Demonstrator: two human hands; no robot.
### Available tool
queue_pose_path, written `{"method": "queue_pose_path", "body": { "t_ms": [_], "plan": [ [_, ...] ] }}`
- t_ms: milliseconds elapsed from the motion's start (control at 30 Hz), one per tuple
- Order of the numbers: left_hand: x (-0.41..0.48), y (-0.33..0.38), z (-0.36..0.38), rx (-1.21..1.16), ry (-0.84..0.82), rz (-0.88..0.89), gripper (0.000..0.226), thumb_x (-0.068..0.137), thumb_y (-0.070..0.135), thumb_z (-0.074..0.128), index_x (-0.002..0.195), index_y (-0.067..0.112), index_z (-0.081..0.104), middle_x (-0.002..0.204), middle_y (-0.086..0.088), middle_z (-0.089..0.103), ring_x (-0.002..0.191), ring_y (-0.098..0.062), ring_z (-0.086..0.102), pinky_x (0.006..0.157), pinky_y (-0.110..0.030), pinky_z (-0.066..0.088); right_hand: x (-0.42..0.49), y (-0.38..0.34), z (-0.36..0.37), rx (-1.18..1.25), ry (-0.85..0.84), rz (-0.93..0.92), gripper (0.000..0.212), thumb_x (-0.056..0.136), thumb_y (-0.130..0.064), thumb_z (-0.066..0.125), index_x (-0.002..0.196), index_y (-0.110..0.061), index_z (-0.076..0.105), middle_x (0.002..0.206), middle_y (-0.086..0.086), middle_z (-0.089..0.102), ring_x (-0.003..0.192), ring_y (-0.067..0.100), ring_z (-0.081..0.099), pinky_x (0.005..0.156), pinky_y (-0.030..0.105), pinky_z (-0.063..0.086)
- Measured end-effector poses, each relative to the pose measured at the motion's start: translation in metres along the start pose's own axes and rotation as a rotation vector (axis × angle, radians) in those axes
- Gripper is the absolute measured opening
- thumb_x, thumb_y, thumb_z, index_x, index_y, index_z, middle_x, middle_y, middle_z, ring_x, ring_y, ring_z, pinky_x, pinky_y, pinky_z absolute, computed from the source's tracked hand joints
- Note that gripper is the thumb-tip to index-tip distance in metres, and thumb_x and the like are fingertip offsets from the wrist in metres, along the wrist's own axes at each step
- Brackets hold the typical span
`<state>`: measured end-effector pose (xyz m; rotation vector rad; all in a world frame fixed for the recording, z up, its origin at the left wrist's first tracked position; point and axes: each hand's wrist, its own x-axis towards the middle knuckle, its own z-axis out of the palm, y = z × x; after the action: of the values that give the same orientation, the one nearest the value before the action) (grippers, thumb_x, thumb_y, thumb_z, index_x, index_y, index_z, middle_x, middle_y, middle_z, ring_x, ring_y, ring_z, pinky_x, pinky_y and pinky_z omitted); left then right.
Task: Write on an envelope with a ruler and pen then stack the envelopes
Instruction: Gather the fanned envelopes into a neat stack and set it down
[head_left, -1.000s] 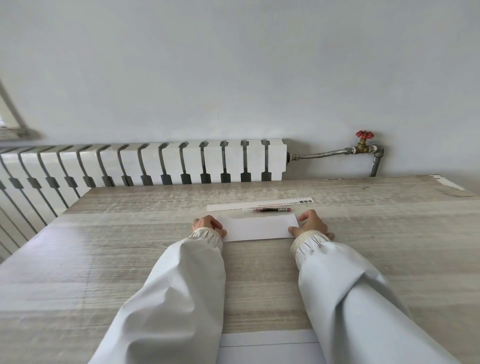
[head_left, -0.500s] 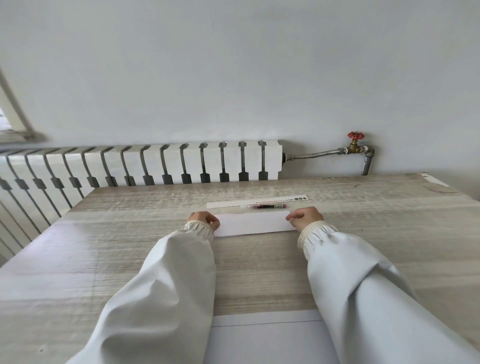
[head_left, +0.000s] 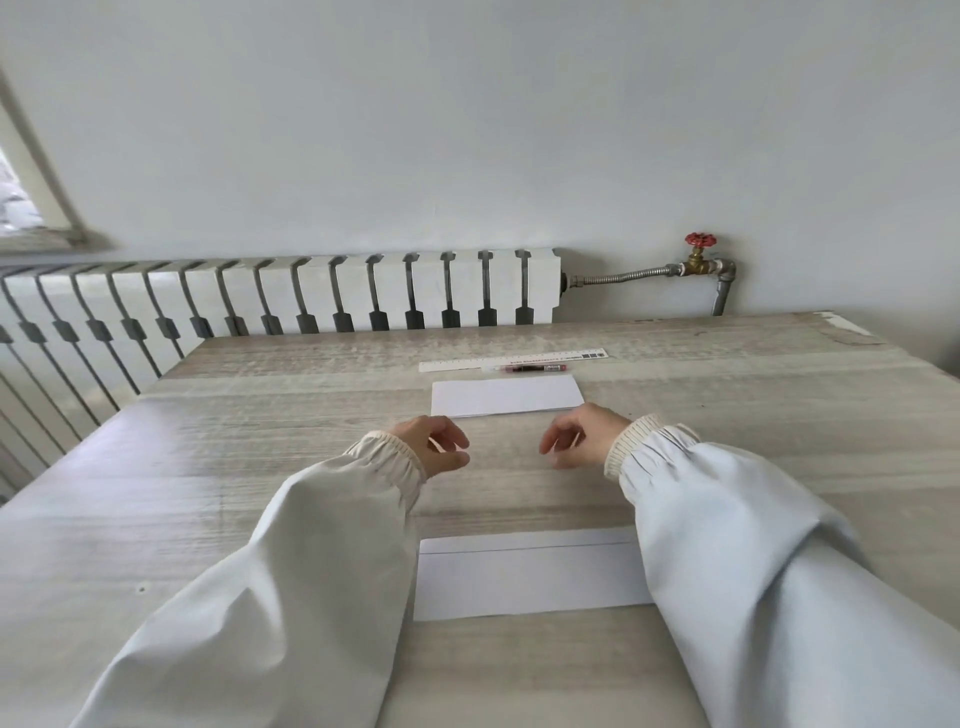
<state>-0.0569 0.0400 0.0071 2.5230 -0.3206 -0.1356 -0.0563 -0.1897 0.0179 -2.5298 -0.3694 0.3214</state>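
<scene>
Left hand: loosely curled, empty. Far envelope, flat beyond both hands: we judge it light, floppy, slippery; pinch an edge. Near envelope: between our sleeves. Ruler, pen: farther back, side by side. Right hand: loosely curled, empty.

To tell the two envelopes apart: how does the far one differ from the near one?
The far envelope lies in full view beside the pen; the near envelope is partly hidden by the sleeves. The near envelope shows a line along its far edge; the far envelope looks plain. Both are white and flat.
</scene>
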Motion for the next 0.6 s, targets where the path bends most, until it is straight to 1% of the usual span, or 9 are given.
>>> {"method": "queue_pose_path", "body": {
  "t_ms": [67, 133, 167, 233, 300, 333, 400, 500, 600],
  "plan": [
    [-0.016, 0.004, 0.002, 0.026, -0.084, 0.029, 0.023, 0.077, 0.027, 0.066, 0.097, 0.018, 0.064, 0.088, 0.007, 0.057, 0.079, -0.008, 0.053, 0.082, -0.023, 0.044, -0.013, -0.005, 0.007, -0.118, -0.087, -0.017, 0.018, 0.075, -0.019, 0.069, 0.092, -0.014, 0.068, 0.074, -0.009, 0.054, 0.072, 0.010, 0.053, 0.077, 0.028, 0.045],
    [-0.030, 0.008, 0.008, 0.086, -0.178, 0.057, 0.028, 0.075, 0.029, 0.068, 0.100, 0.018, 0.063, 0.092, 0.006, 0.056, 0.082, -0.009, 0.054, 0.082, -0.022, 0.044, -0.025, -0.011, 0.016, -0.208, -0.128, -0.021, 0.019, 0.073, -0.021, 0.070, 0.090, -0.015, 0.067, 0.071, -0.013, 0.050, 0.074, 0.011, 0.053, 0.074, 0.026, 0.045],
    [-0.035, 0.010, 0.012, 0.126, -0.214, 0.076, 0.031, 0.074, 0.029, 0.069, 0.102, 0.018, 0.063, 0.094, 0.004, 0.056, 0.084, -0.009, 0.054, 0.083, -0.021, 0.044, -0.030, -0.013, 0.020, -0.234, -0.142, -0.025, 0.021, 0.072, -0.022, 0.071, 0.091, -0.015, 0.065, 0.071, -0.014, 0.047, 0.077, 0.012, 0.052, 0.076, 0.027, 0.045],
    [-0.043, 0.013, 0.020, 0.188, -0.237, 0.113, 0.036, 0.072, 0.029, 0.071, 0.105, 0.016, 0.062, 0.103, -0.002, 0.057, 0.088, -0.013, 0.056, 0.084, -0.021, 0.042, -0.039, -0.017, 0.026, -0.257, -0.184, -0.030, 0.030, 0.070, -0.023, 0.073, 0.097, -0.015, 0.061, 0.076, -0.012, 0.043, 0.084, 0.014, 0.049, 0.081, 0.029, 0.044],
    [-0.047, 0.014, 0.025, 0.218, -0.233, 0.117, 0.039, 0.070, 0.028, 0.073, 0.105, 0.016, 0.062, 0.110, -0.005, 0.057, 0.095, -0.017, 0.058, 0.084, -0.021, 0.041, -0.045, -0.020, 0.029, -0.286, -0.230, -0.019, 0.042, 0.068, -0.026, 0.076, 0.104, -0.016, 0.056, 0.088, -0.006, 0.043, 0.090, 0.015, 0.046, 0.088, 0.032, 0.043],
    [-0.048, 0.014, 0.027, 0.228, -0.235, 0.114, 0.040, 0.069, 0.029, 0.074, 0.105, 0.016, 0.061, 0.109, -0.005, 0.057, 0.095, -0.018, 0.058, 0.084, -0.021, 0.041, -0.047, -0.021, 0.030, -0.313, -0.243, -0.011, 0.046, 0.068, -0.027, 0.077, 0.106, -0.016, 0.054, 0.094, -0.005, 0.041, 0.092, 0.015, 0.044, 0.091, 0.034, 0.043],
    [-0.049, 0.013, 0.029, 0.236, -0.248, 0.107, 0.042, 0.068, 0.029, 0.074, 0.105, 0.015, 0.060, 0.104, -0.005, 0.058, 0.086, -0.014, 0.054, 0.082, -0.021, 0.042, -0.050, -0.023, 0.031, -0.347, -0.253, 0.002, 0.052, 0.067, -0.027, 0.077, 0.110, -0.017, 0.049, 0.098, -0.003, 0.041, 0.094, 0.016, 0.041, 0.091, 0.035, 0.041],
    [-0.049, 0.013, 0.029, 0.232, -0.269, 0.082, 0.043, 0.068, 0.030, 0.074, 0.105, 0.016, 0.057, 0.106, -0.007, 0.064, 0.082, -0.010, 0.050, 0.083, -0.025, 0.044, -0.051, -0.024, 0.031, -0.310, -0.266, 0.019, 0.052, 0.069, -0.024, 0.076, 0.112, -0.016, 0.047, 0.086, -0.004, 0.046, 0.091, 0.017, 0.044, 0.085, 0.032, 0.041],
    [-0.048, 0.014, 0.029, 0.263, -0.289, 0.061, 0.042, 0.069, 0.032, 0.073, 0.105, 0.018, 0.057, 0.107, -0.006, 0.062, 0.088, -0.014, 0.052, 0.086, -0.027, 0.044, -0.052, -0.023, 0.031, -0.277, -0.266, 0.019, 0.039, 0.070, -0.022, 0.076, 0.097, -0.019, 0.049, 0.074, -0.011, 0.041, 0.087, 0.017, 0.047, 0.079, 0.028, 0.041]
  ]
}}
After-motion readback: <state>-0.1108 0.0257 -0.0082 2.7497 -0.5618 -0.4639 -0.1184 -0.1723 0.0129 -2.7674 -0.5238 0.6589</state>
